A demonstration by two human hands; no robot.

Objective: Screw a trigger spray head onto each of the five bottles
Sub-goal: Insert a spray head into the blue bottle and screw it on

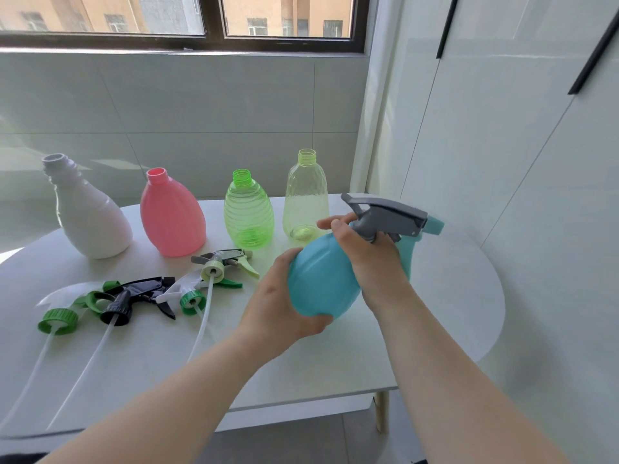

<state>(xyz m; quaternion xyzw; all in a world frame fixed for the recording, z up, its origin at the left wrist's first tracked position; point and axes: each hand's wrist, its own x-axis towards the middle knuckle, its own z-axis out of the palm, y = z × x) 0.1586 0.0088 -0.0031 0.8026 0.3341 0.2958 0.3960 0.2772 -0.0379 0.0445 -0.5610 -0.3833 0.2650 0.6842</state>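
Observation:
My left hand (284, 306) cups the round blue bottle (321, 279), tilted above the white table (435, 316). My right hand (371, 256) wraps the bottle's neck, just under the grey and blue spray head (392, 216) that sits on it. Along the back stand a white bottle (90, 216), a pink bottle (170, 216), a green bottle (248, 212) and a pale yellow bottle (306, 195), all with open necks. Loose spray heads lie at front left: a green-capped one (58, 319), a black one (134, 296), a white and green one (192, 296) and a pale yellow-green one (221, 262).
Long white dip tubes (80, 370) trail from the loose heads toward the table's near edge. A tiled wall and a window rise behind the bottles, and white cabinet doors (502, 128) stand to the right. A table leg (382, 413) shows below the front edge.

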